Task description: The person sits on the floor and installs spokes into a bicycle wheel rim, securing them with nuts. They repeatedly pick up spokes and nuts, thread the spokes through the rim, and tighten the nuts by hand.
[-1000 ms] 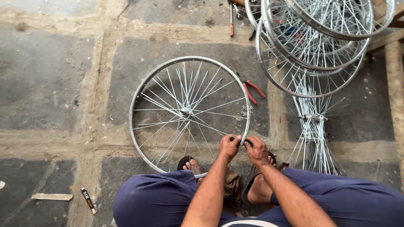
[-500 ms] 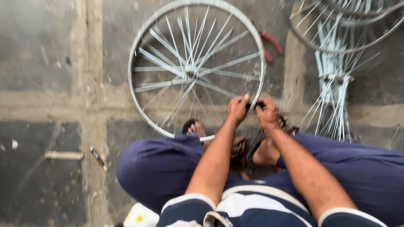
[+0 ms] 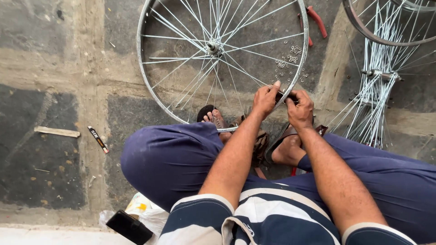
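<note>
A silver bicycle wheel rim point(image 3: 145, 86) with thin spokes and a hub point(image 3: 211, 46) lies flat on the stone floor in front of my crossed legs. My left hand point(image 3: 265, 100) pinches the near right part of the rim. My right hand point(image 3: 299, 109) is closed on a small dark tool against the same spot, touching the left hand. A scatter of small metal nipples point(image 3: 290, 61) lies on the floor inside the rim.
Red-handled pliers point(image 3: 315, 20) lie beyond the rim. Loose hub-and-spoke bundles point(image 3: 377, 90) and more rims point(image 3: 368, 31) sit at the right. A small dark stick point(image 3: 98, 139) and a wooden sliver point(image 3: 56, 131) lie at the left; a black object point(image 3: 129, 227) and a plastic bag rest by my thigh.
The view has tilted down and moved closer, so my legs and striped shirt fill the bottom. Both hands stay together at the same spot on the rim.
</note>
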